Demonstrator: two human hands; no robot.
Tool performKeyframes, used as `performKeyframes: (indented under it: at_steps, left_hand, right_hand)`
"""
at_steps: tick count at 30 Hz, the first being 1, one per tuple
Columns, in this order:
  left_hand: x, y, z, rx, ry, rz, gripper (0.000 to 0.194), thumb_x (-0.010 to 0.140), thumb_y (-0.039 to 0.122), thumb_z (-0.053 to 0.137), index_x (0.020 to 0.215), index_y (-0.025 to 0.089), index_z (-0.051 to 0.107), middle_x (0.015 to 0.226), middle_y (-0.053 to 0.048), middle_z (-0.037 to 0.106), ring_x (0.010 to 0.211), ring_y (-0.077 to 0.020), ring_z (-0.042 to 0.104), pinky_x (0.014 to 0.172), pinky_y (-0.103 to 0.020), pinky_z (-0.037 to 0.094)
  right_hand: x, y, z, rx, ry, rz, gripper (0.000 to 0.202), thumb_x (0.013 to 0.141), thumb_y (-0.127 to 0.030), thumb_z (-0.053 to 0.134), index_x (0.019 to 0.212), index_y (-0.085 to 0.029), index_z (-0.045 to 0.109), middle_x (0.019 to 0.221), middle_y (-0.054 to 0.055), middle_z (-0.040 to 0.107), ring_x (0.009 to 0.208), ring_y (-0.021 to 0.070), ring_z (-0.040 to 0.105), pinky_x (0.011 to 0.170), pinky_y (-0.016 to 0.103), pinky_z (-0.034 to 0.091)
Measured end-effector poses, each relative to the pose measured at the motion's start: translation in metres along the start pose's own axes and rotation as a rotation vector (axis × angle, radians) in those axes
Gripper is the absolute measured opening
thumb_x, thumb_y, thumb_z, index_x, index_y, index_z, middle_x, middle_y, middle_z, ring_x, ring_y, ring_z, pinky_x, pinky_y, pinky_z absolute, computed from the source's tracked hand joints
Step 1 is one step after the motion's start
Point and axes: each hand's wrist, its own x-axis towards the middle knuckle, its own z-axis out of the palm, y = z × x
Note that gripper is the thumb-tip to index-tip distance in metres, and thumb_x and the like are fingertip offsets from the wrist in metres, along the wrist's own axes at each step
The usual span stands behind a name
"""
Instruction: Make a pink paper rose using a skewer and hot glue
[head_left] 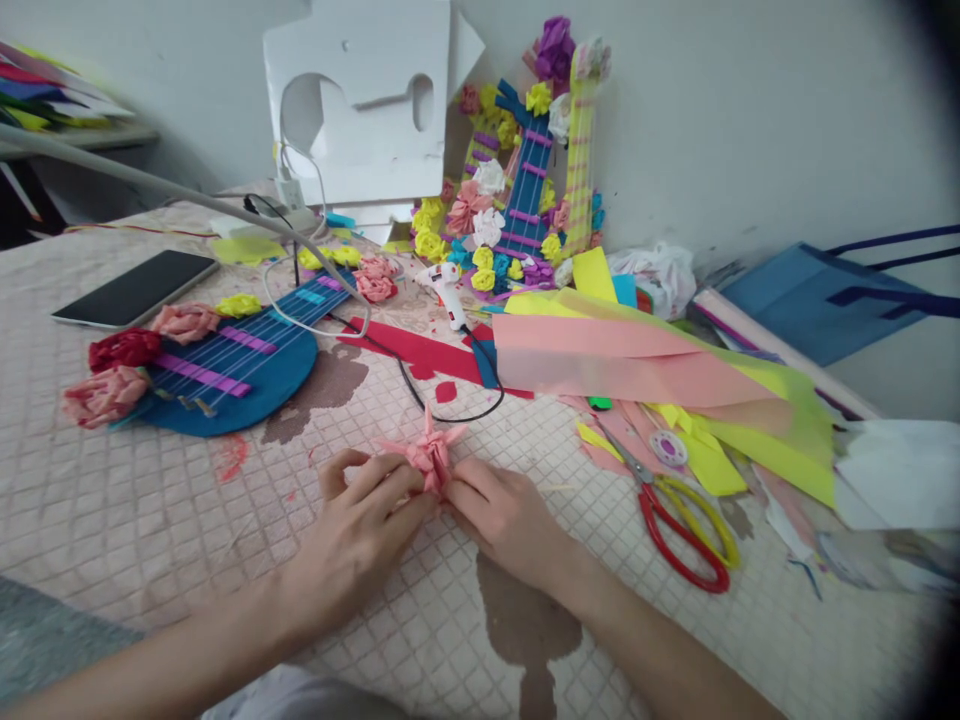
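A pink paper flower (429, 455) with pointed petals is between my two hands, low in the middle of the view. My left hand (367, 505) has its fingers bent and closed on the flower's left side. From the right, my right hand (506, 510) pinches the flower's lower edge. Fingertips of both hands nearly meet under it, and what lies beneath them is hidden. To the left sits a blue guitar shape (247, 370) with purple strips, strings and paper roses (105, 397) at its edge.
Scissors (682, 530) with red and yellow handles lie right of my hands. Beyond are pink paper sheets (600, 360), a white glue gun (448, 295) with a black cord, and decorated guitars (525, 200) against the wall. A dark tablet (139, 288) rests at the left.
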Motion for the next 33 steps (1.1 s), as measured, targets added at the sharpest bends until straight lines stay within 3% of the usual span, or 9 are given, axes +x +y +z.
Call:
performKeyframes:
  at_steps: [7,22,33]
  left_hand:
    - [0.0015,0.0012,-0.0019,0.005,0.027,-0.01,0.024,0.098,0.021,0.038,0.1,0.019,0.062,0.095,-0.004,0.063,0.097,-0.0209,0.051,0.088,-0.041,0.03]
    - [0.0042,0.0009,-0.0056,0.0,0.051,-0.067,0.016,0.094,0.024,0.047,0.093,0.024,0.063,0.096,-0.001,0.066,0.094,-0.0206,0.052,0.086,-0.041,0.026]
    - [0.0022,0.0,-0.0063,0.011,0.033,-0.053,0.021,0.096,0.02,0.041,0.096,0.02,0.061,0.095,-0.004,0.064,0.094,-0.0218,0.051,0.086,-0.041,0.027]
  right_hand:
    - [0.0003,-0.0014,-0.002,0.045,0.076,0.013,0.014,0.095,-0.024,0.044,0.092,-0.017,0.056,0.091,0.005,0.058,0.081,0.016,0.055,0.066,0.027,0.046]
    - [-0.0012,-0.0026,-0.0007,-0.01,-0.009,0.029,0.022,0.097,-0.016,0.034,0.095,-0.016,0.056,0.09,0.005,0.055,0.083,0.0171,0.051,0.07,0.029,0.045]
    - [-0.0007,-0.0007,0.0017,0.043,0.051,0.031,0.018,0.096,-0.019,0.039,0.09,-0.016,0.056,0.088,0.005,0.056,0.081,0.0161,0.052,0.069,0.028,0.046]
